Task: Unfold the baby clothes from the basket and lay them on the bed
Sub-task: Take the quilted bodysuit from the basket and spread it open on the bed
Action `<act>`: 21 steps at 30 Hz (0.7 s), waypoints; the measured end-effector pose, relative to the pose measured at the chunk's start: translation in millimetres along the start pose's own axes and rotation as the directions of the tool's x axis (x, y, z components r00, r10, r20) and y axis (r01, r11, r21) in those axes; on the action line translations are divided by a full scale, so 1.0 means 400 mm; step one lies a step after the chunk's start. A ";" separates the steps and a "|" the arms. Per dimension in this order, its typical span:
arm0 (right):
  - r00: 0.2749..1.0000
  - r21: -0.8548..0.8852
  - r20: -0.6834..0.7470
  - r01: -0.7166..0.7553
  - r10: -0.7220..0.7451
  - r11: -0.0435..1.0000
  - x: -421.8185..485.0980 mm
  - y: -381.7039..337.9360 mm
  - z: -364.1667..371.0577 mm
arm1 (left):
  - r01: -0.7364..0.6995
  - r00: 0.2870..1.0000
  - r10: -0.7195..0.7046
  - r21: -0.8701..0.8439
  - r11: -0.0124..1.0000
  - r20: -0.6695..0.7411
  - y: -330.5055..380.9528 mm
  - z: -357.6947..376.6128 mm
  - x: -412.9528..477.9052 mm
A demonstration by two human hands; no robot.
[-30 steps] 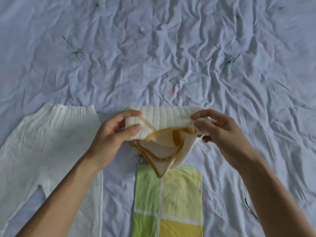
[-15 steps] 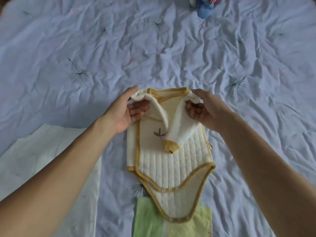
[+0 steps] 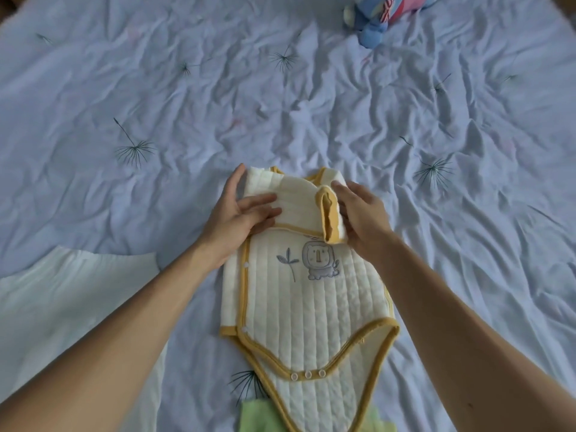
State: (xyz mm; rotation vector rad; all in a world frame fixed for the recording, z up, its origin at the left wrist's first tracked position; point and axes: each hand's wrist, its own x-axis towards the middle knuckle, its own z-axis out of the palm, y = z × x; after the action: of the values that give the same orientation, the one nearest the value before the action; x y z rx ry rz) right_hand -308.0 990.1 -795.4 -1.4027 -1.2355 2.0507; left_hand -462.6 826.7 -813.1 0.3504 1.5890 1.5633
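A cream quilted baby bodysuit (image 3: 299, 307) with mustard trim and a lion print lies flat on the pale blue bed sheet (image 3: 156, 104), crotch snaps toward me. One sleeve is folded across its chest, cuff at the right. My left hand (image 3: 240, 210) holds the sleeve near the shoulder, thumb behind and fingers on top. My right hand (image 3: 361, 213) grips the sleeve's mustard cuff (image 3: 330, 213). The basket is out of view.
White baby trousers (image 3: 71, 313) lie spread at the left. A green and yellow cloth (image 3: 258, 416) sticks out from under the bodysuit at the bottom edge. A blue plush toy (image 3: 377, 17) sits at the far top of the bed.
The bodysuit was opened from a folded bundle and laid flat on the sheet. Both hands moved from its shoulders onto the sleeve folded across the chest. The view tilted up, showing the toy.
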 end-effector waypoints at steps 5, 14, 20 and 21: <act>0.937 -0.265 0.070 0.348 -0.342 0.899 -0.065 0.036 -0.011 | -0.298 0.955 0.270 0.401 0.866 0.127 0.002 0.033 -0.047; 0.783 -0.582 0.315 0.606 -0.537 0.542 -0.167 0.065 -0.063 | -0.424 0.905 0.312 0.578 0.697 0.289 0.032 0.091 -0.070; 0.759 -0.581 0.456 0.649 -0.465 0.491 -0.184 0.081 -0.087 | -0.394 0.919 0.308 0.630 0.669 0.247 0.031 0.118 -0.085; 0.746 -0.578 0.462 0.664 -0.480 0.474 -0.181 0.082 -0.083 | -0.391 0.918 0.330 0.638 0.663 0.219 0.029 0.124 -0.085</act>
State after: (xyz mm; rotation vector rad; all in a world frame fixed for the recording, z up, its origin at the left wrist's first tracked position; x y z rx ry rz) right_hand -241.3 936.5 -785.8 -0.7441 -2.4128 1.2780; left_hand -410.8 838.1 -782.5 1.1865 2.0735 1.1489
